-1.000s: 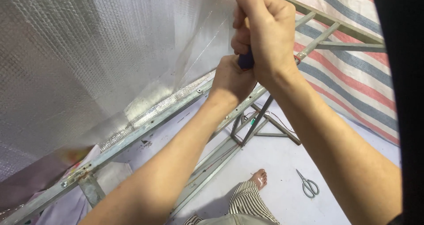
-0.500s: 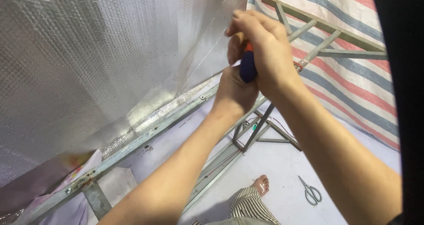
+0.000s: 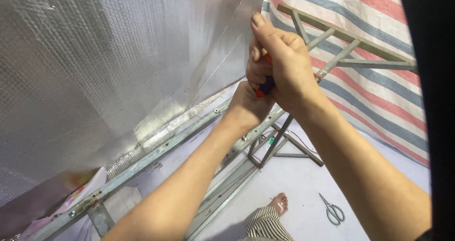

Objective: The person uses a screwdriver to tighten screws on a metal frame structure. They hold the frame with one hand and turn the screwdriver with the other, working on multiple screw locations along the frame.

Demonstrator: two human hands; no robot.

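Observation:
Both my hands are raised in front of a silver foil insulation sheet [image 3: 104, 66]. My right hand [image 3: 284, 63] wraps over a tool with a blue and orange handle [image 3: 265, 87], its fingers reaching the sheet's edge. My left hand [image 3: 253, 96] sits just below and behind it, closed around the same handle. The tool's tip is hidden behind my hands. A grey metal angle frame [image 3: 189, 129] runs diagonally under my wrists.
A red, white and blue striped tarp [image 3: 369, 80] hangs at the right behind metal bars [image 3: 350, 37]. Below, a pair of scissors [image 3: 333, 211] lies on the pale floor next to a bare foot and a striped trouser leg [image 3: 270, 219].
My hands with the tool have come lower in the view and stay clasped together. The view has shifted slightly upward along the frame.

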